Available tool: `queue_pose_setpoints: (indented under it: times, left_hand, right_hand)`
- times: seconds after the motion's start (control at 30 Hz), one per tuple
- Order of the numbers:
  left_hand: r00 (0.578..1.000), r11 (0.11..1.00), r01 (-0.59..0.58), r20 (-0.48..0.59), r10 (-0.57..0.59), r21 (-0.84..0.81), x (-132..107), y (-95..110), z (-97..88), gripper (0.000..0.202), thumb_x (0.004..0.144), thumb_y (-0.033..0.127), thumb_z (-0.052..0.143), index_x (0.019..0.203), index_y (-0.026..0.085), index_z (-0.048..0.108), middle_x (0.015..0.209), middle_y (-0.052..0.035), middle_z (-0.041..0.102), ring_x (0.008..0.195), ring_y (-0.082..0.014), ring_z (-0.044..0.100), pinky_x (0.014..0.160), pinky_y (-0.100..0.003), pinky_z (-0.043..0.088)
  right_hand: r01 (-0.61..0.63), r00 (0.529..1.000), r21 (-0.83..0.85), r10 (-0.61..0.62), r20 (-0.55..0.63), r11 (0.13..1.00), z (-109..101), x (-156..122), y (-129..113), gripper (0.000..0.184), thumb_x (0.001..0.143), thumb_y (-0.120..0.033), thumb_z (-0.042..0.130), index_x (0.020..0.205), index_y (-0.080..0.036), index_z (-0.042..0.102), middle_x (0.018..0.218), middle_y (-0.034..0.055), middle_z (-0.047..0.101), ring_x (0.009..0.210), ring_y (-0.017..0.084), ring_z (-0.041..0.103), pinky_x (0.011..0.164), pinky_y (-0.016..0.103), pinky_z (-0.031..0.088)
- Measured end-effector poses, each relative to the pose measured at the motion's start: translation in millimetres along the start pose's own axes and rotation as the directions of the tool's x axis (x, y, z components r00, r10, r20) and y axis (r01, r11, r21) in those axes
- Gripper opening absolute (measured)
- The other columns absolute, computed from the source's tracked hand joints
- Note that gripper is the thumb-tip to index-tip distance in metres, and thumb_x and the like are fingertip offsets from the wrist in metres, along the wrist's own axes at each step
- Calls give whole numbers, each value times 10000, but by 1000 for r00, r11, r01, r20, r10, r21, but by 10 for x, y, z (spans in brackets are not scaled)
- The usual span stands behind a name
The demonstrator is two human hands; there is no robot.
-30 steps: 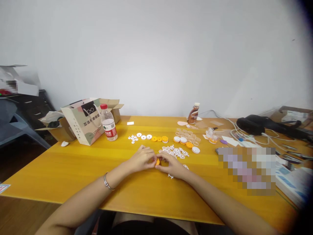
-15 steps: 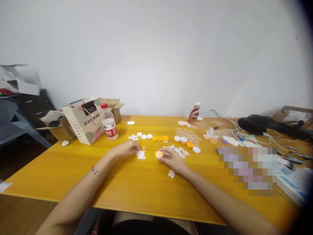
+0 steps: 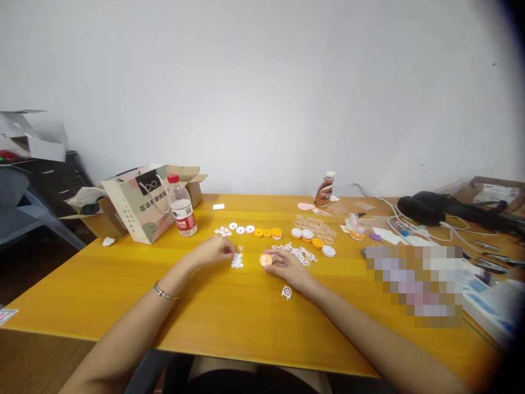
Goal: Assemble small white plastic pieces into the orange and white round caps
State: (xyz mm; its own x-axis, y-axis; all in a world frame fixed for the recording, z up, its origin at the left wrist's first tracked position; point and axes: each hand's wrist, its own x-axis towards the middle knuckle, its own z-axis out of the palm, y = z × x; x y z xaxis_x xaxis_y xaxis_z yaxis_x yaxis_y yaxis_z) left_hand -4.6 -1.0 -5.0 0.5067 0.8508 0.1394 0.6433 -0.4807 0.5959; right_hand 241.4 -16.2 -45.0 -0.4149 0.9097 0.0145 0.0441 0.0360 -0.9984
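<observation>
My right hand (image 3: 287, 269) grips a round orange plastic disc (image 3: 266, 260) between thumb and fingers, its face turned up. My left hand (image 3: 216, 250) is closed in a pinch at the edge of a small heap of white plastic pieces (image 3: 237, 261); whatever its fingertips hold is too small to make out. Flat white spoked parts (image 3: 303, 255) lie in a pile just behind my right hand, and a single spoked piece (image 3: 286, 292) lies in front of it. A row of white discs (image 3: 241, 230) and orange discs (image 3: 267, 233) runs behind both hands.
Clear rings (image 3: 324, 229) sit at the back right beside white and orange discs. A water bottle (image 3: 184, 213) and a paper bag (image 3: 143, 213) stand on the left. Further right are a brown drink bottle (image 3: 325, 190), cables, tools and a black strap-like item (image 3: 426, 208).
My left hand has shifted very slightly at the heap of white pieces. The right hand keeps its hold on the orange disc. The whole view has moved a little.
</observation>
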Motion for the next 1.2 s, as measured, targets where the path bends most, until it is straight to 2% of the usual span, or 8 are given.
queue_pose_setpoints:
  times: [0.17, 0.3, 0.5, 0.67, 0.77, 0.9, 1.03, 1.2]
  left_hand:
    - [988, 986, -107, -121, 92, -126, 22, 358, 313, 228, 758, 345, 531, 792, 146, 638, 759, -29, 643, 696, -116, 559, 629, -194, 400]
    - [980, 983, -113, -179, 86, -146, 57, 461, 545, 214, 765, 319, 529, 754, 133, 633, 749, -35, 629, 702, -114, 547, 649, -200, 404]
    - [976, 994, -82, -210, 65, -71, 57, 412, 605, 166, 755, 279, 534, 726, 139, 620, 705, -23, 603, 679, -115, 524, 647, -215, 398]
    - [973, 992, -70, -225, 44, -109, 62, 444, 645, 156, 734, 289, 559, 721, 135, 582, 698, -18, 588, 653, -111, 513, 608, -211, 393]
    - [975, 987, -63, -222, 29, -147, 79, 428, 571, 164, 750, 299, 541, 750, 140, 581, 713, -18, 595, 654, -109, 514, 603, -207, 397]
    - [958, 999, -7, -285, -7, -51, 69, 250, 234, 156, 766, 279, 510, 771, 145, 591, 767, -27, 612, 699, -123, 527, 652, -225, 403]
    - [994, 995, 9, -109, 2, 101, 32, -29, -73, 142, 748, 255, 514, 777, 164, 618, 817, -38, 629, 746, -147, 546, 715, -243, 402]
    - [997, 987, -50, 62, 42, 150, 58, -253, -53, 149, 704, 244, 570, 803, 156, 636, 811, -50, 644, 764, -160, 561, 697, -232, 405]
  right_hand:
    - [17, 1000, 28, -17, 25, 999, 26, -9, -2, 411, 575, -283, 698, 949, -202, 548, 720, -17, 607, 700, 131, 588, 736, 292, 439]
    - [39, 997, 43, -42, 63, 998, 28, -7, 11, 429, 582, -312, 701, 966, -209, 540, 748, -10, 615, 714, 135, 593, 753, 304, 445]
    - [62, 995, 44, -65, 72, 997, 35, -1, 27, 436, 592, -350, 697, 967, -196, 537, 783, 8, 627, 722, 133, 595, 762, 313, 454]
    - [43, 996, 90, -49, 72, 995, 42, -9, 21, 391, 587, -341, 703, 917, -197, 552, 743, -4, 625, 694, 130, 596, 758, 313, 454]
    - [51, 997, 112, -57, 51, 992, 22, -11, 9, 364, 599, -352, 693, 898, -197, 554, 741, 1, 624, 677, 131, 591, 740, 314, 457]
    - [73, 997, 120, -73, 0, 990, -22, -9, -5, 356, 619, -340, 679, 915, -192, 547, 754, 5, 618, 680, 122, 575, 728, 299, 446]
    - [58, 998, 118, -57, -12, 991, -42, -8, -8, 331, 630, -305, 668, 912, -189, 540, 734, -4, 601, 663, 112, 560, 709, 282, 437]
    - [44, 997, 113, -38, -62, 993, -42, -6, -13, 321, 600, -281, 673, 882, -185, 552, 749, 0, 599, 653, 111, 550, 683, 277, 436]
